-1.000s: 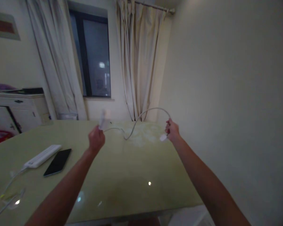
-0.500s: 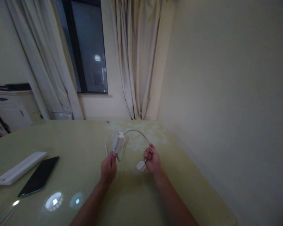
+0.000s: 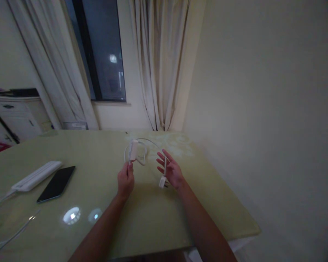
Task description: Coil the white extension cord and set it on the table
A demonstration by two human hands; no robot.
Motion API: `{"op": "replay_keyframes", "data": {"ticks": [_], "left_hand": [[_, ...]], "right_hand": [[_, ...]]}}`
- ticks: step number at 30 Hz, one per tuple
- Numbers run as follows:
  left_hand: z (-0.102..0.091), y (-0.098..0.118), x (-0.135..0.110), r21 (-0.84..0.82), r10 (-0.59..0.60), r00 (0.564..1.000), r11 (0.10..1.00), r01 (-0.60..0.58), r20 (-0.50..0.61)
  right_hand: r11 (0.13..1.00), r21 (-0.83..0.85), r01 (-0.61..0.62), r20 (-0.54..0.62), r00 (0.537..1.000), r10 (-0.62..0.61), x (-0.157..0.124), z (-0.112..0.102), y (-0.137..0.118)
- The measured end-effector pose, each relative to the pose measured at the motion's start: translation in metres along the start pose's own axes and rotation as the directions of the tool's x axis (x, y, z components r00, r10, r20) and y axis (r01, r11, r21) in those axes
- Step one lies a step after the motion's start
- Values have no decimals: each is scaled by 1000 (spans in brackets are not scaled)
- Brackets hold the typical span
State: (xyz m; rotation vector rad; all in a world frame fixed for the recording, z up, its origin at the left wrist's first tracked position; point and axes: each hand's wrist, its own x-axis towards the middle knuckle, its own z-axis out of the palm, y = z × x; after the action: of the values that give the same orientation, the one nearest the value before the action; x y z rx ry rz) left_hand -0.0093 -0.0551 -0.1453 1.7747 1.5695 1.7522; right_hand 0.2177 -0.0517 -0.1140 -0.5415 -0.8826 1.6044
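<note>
My left hand [image 3: 125, 180] pinches the near end of a white power adapter [image 3: 133, 150], held up over the table with loops of its cable around it. From the adapter a thin white cable [image 3: 147, 139] arcs to the right. My right hand [image 3: 175, 174] has its fingers spread, and the cable passes across the palm without a closed grip on it. Below those fingers hangs the white plug [image 3: 163, 181], its prongs pointing right. How the cable rests against the right palm is hard to make out.
On the left of the glossy greenish table [image 3: 98, 153] lie a white power strip [image 3: 39, 176] and a black tablet or phone [image 3: 57, 183]. A loose white cable [image 3: 19, 231] is nearer me. Curtains [image 3: 161, 65] and a window stand behind; a wall [image 3: 257, 109] runs along the right.
My right hand has opened from a closed grip on the cable. The plug has turned and now hangs with its prongs to the right. The view has tilted slightly downward.
</note>
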Motion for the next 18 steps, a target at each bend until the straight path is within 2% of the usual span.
{"op": "replay_keyframes", "data": {"ticks": [5, 9, 12, 14, 18], "left_hand": [[1, -5, -2, -10, -30, 999, 999, 31, 21], [5, -8, -3, 0, -14, 996, 1000, 14, 85], [5, -6, -3, -5, -18, 994, 1000, 19, 104], [5, -4, -3, -18, -27, 995, 999, 29, 101], [2, -2, -5, -16, -8, 996, 1000, 9, 89]], "right_hand": [[991, -132, -18, 26, 999, 22, 2, -4, 9], [960, -272, 63, 0, 998, -66, 14, -12, 21], [877, -450, 167, -32, 979, -202, 21, -15, 29], [821, -537, 195, -65, 961, -270, 22, -15, 31], [742, -657, 133, -156, 939, -307, 17, -12, 32]]}}
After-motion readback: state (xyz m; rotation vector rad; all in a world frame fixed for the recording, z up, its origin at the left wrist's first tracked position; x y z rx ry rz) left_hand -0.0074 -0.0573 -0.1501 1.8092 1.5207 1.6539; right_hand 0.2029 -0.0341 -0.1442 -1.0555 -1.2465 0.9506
